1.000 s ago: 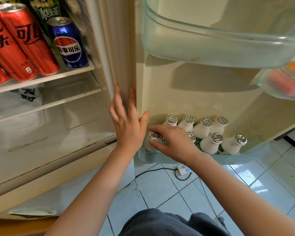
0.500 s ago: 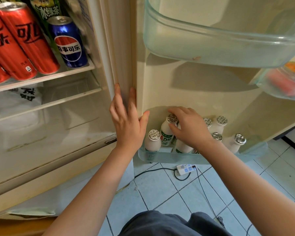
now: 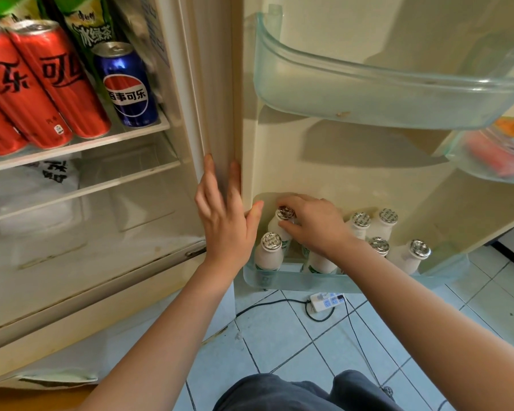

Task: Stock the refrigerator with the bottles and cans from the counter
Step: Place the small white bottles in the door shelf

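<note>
Several small white milk-drink bottles with foil caps stand in the bottom door bin (image 3: 294, 281) of the open refrigerator. My right hand (image 3: 315, 225) reaches into that bin, its fingers closed around the neck of the back-left bottle (image 3: 285, 215). In front of it another bottle (image 3: 269, 252) stands alone, apart from my fingers. My left hand (image 3: 224, 221) lies flat with fingers spread on the door's hinge edge, holding nothing. Inside, red cola cans (image 3: 57, 81) and a blue Pepsi can (image 3: 125, 84) stand on a shelf.
Green tea bottles (image 3: 89, 22) stand behind the cans. A wide clear door bin (image 3: 383, 105) hangs above and holds nothing. Another bin at the right (image 3: 493, 155) holds packets. A power strip (image 3: 327, 301) and its cable lie on the tiled floor below the door.
My right hand let go of the front-left bottle, moved back and right over the bottles, and now grips the back-left bottle's neck. My left hand has stayed on the door edge.
</note>
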Available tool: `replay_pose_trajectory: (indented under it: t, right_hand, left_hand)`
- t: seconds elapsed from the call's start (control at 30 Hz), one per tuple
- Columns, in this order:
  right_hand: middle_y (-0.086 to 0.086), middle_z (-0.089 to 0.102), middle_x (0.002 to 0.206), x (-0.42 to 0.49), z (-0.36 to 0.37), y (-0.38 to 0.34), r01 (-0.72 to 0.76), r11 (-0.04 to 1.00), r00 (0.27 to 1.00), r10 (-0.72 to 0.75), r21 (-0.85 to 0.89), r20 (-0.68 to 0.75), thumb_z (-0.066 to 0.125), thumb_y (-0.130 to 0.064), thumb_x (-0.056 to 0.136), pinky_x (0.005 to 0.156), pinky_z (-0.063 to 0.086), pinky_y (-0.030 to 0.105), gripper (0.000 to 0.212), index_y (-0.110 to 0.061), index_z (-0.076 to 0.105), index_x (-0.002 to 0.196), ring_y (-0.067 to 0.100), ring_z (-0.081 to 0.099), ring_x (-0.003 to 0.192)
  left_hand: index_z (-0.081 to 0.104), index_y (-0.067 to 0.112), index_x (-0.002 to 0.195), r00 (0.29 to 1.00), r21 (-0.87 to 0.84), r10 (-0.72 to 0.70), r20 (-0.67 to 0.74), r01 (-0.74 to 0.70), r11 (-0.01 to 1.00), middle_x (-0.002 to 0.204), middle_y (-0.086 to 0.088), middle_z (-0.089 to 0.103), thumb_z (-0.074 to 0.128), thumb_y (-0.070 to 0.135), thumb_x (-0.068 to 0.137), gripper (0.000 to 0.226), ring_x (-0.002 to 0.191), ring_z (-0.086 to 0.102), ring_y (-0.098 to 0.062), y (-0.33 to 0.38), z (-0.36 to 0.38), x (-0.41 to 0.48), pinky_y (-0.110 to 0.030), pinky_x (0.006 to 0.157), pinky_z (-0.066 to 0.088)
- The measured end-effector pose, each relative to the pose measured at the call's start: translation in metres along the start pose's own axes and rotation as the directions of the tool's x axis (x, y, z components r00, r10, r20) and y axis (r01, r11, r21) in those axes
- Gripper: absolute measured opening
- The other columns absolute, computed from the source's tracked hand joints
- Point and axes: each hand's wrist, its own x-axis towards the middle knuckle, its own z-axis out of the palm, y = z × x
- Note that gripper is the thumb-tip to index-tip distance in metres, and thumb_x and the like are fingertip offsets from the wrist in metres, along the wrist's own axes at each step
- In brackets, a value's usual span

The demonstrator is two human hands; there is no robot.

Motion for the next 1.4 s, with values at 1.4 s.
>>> replay_pose_trajectory:
  t: [1.4]
  right_hand:
    - [-0.002,0.067,0.092,-0.064,-0.014,0.02,-0.21,0.962,0.934,0.251,0.176,-0.254,0.057,-0.023,0.088,0.064,0.05,0.035,0.019,-0.017,0.066,0.103,0.021,0.061,0.083]
  left_hand:
    - [0.027,0.009,0.139,0.997,-0.004,0.028,-0.076,-0.028,1.0,0.149,-0.031,0.019,0.046,0.031,0.089,0.058,0.127,0.027,-0.037,-0.006,0.012,-0.001,-0.04,0.108,0.018]
